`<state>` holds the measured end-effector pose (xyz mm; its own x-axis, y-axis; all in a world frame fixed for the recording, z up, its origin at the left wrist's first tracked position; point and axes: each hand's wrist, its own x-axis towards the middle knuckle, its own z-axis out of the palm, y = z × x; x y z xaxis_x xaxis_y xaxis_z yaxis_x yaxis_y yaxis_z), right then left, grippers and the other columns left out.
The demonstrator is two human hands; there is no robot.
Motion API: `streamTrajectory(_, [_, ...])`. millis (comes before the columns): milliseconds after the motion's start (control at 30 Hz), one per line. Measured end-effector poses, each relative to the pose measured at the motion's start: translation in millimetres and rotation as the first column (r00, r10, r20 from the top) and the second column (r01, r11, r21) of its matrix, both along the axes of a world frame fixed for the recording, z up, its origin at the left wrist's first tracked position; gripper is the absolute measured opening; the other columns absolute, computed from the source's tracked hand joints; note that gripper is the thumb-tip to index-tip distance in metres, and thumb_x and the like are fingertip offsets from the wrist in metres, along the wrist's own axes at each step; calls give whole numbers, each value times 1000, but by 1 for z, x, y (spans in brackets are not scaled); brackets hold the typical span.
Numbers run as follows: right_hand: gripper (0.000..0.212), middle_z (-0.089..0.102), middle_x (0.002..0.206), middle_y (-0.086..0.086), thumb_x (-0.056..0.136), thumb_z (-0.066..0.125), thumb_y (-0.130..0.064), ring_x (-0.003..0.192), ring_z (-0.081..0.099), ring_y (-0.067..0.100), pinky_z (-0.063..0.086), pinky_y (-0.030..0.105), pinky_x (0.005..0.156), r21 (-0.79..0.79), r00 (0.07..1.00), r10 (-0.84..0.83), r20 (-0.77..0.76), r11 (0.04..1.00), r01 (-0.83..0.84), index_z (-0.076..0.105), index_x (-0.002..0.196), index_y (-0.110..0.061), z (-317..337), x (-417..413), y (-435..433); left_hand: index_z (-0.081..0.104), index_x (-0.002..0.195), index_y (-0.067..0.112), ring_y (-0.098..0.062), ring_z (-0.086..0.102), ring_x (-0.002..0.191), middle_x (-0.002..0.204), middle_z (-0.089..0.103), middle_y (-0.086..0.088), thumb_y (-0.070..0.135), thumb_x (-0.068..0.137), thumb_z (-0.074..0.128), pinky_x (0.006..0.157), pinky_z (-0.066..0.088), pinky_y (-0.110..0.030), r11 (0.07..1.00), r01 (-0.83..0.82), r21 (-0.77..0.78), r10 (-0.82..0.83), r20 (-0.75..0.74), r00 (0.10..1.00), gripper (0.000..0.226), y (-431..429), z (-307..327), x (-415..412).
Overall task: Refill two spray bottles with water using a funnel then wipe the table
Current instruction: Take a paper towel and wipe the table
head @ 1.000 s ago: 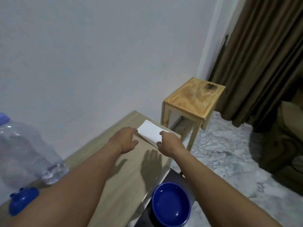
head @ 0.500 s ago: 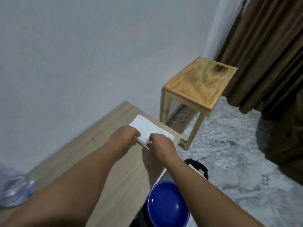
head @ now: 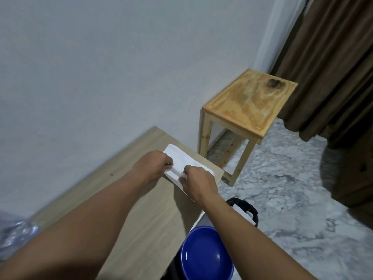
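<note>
Head view, far end of the table (head: 141,215). A white tissue (head: 182,159) (paper or thin cloth, the picture does not settle which) lies flat on the tabletop near its far corner, close to the edge facing the wooden stool (head: 248,102). The left hand (head: 153,166) and the right hand (head: 198,183) meet at the tissue's near edge, each with fingers curled and pinching the sheet, the left at the wall-side part and the right just beside it toward the table's open edge; a narrow strip of the sheet appears lifted or folded between them. No spray bottle and no funnel is in view, so the refilling cannot be confirmed from here; a blurred clear plastic container (head: 15,237) at the lower left edge is the only water vessel visible. A blue bowl (head: 205,257) sits below the table edge, near the right forearm. Judged from the layout, the work has reached its last stage: the tissue is being folded or gathered for wiping, and the wipe across the tabletop is not yet made. No wet patch can be made out on the wood.
</note>
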<state>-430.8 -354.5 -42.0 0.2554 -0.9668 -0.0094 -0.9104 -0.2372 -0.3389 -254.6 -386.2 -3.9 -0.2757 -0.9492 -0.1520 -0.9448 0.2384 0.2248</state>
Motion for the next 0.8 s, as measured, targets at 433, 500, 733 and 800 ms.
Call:
streamTrajectory(433, [23,63,73,5,91,48,-2,61,57,33,50,39,54,-191,995,-86,41,977,92,49,105,-19,46,-11,-13,73,103,21,-23,61,93,95,72,0,25,95,58,75,52,-39,958,-10,-287,-16,-89,996,18,-8,25,-10])
streamTrajectory(500, [18,64,74,7,92,47,-4,60,57,33,54,43,58,-202,995,-90,46,974,98,47,103,-19,56,-12,-15,74,100,21,-23,62,91,92,72,0,25,93,58,73,52,-39,943,1,-331,-35,-97,995,18,-10,35,-10])
streamTrajectory(733, [22,64,93,2,93,46,-6,77,58,27,52,37,63,-263,994,-104,33,959,109,65,99,-17,95,-19,-15,73,104,25,-19,62,91,96,73,4,27,95,57,76,50,-34,925,-58,-376,-19,-197,980,18,-11,68,-9])
streamTrajectory(800, [27,64,96,3,93,46,-5,81,59,27,52,37,65,-266,993,-110,39,957,117,67,105,-17,106,-22,-14,73,104,26,-18,62,92,98,73,4,27,95,57,77,50,-33,923,-96,-372,5,-238,971,18,-11,79,-8])
